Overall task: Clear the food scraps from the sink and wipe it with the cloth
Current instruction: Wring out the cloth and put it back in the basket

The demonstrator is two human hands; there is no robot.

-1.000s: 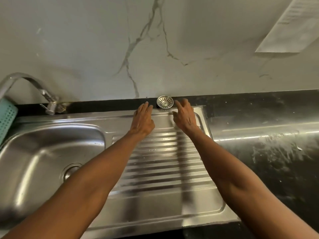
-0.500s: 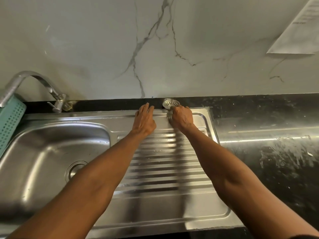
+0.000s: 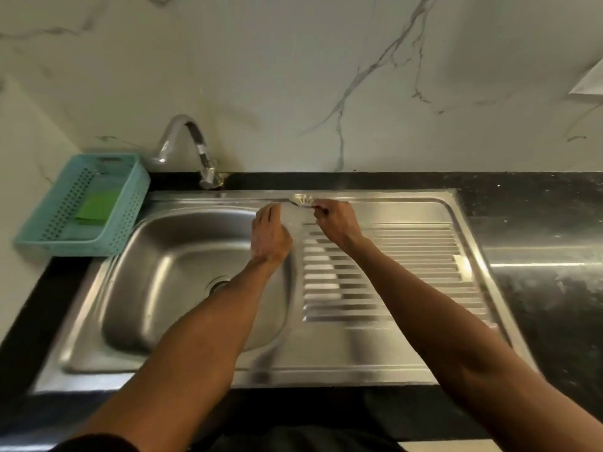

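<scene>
Here, the round metal strainer (image 3: 302, 200) is pinched at its edge by the right hand (image 3: 336, 221), at the back rim of the steel sink (image 3: 342, 353). The left hand (image 3: 270, 234) is held flat with straight fingers, gripping nothing, between basin and ribbed drainboard (image 3: 408, 272). A green cloth (image 3: 94, 205) is seen inside the teal basket (image 3: 130, 203), left of the tap (image 3: 195, 148).

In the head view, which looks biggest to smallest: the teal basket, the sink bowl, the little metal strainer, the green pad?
1. Sink bowl
2. Teal basket
3. Green pad inside the basket
4. Metal strainer, pinched by the right hand
</scene>
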